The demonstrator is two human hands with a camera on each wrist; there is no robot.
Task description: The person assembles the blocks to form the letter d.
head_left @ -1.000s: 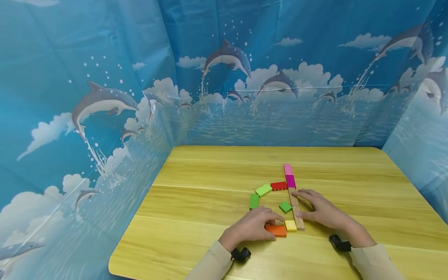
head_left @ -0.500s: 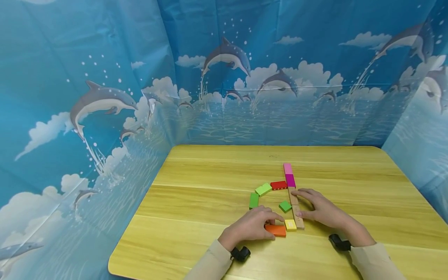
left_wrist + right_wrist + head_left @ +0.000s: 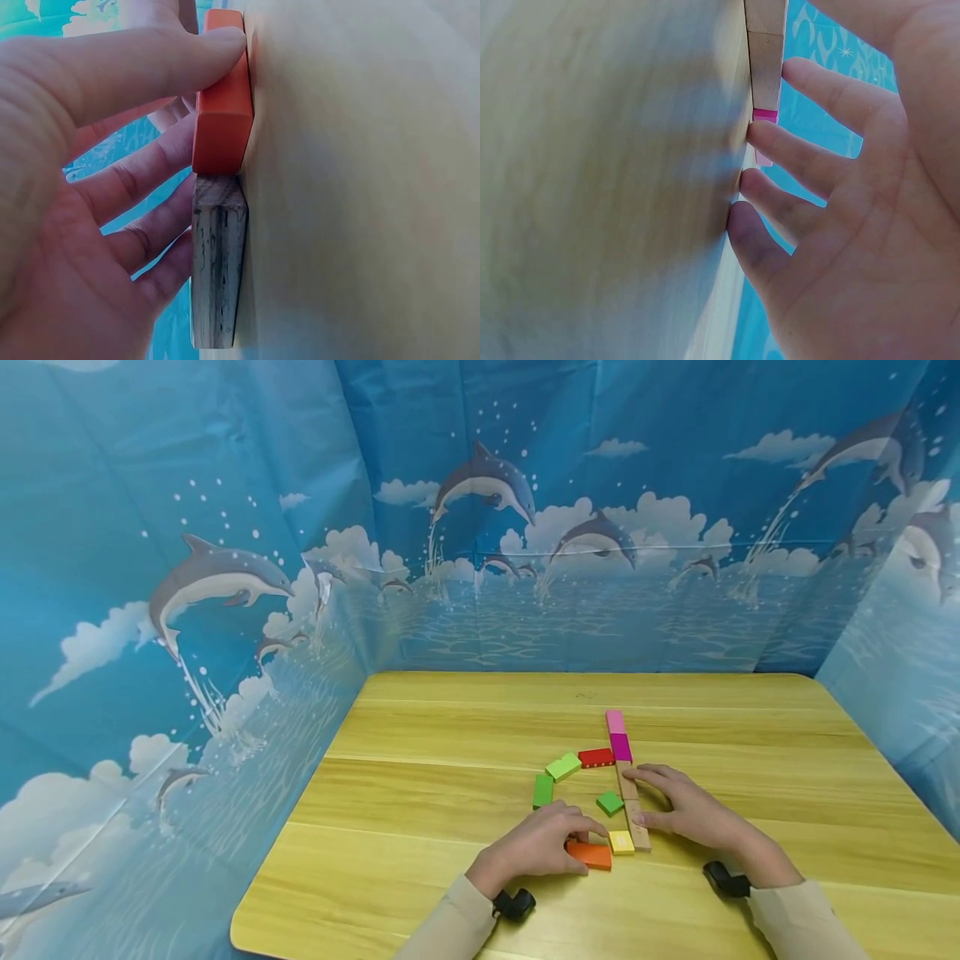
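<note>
Near the front of the block layout, my left hand (image 3: 528, 850) pinches an orange block (image 3: 595, 857) between thumb and fingers. The left wrist view shows the thumb over one long side of it, with a grey-streaked wooden block (image 3: 217, 262) against its near end; in the head view my hand hides that block. A yellow block (image 3: 622, 842) sits at the orange one's right end. My right hand (image 3: 693, 810) lies along the right side of the plain wooden blocks (image 3: 638, 828), thumb and index fingertip touching them, other fingers spread on the table.
Magenta (image 3: 620, 747) and pink (image 3: 615, 722) blocks extend the wooden row away from me. A red block (image 3: 597, 758), a light green block (image 3: 563, 767) and a green block (image 3: 543, 791) curve left from it. A green square block (image 3: 610, 803) lies inside the curve on the table (image 3: 420, 793).
</note>
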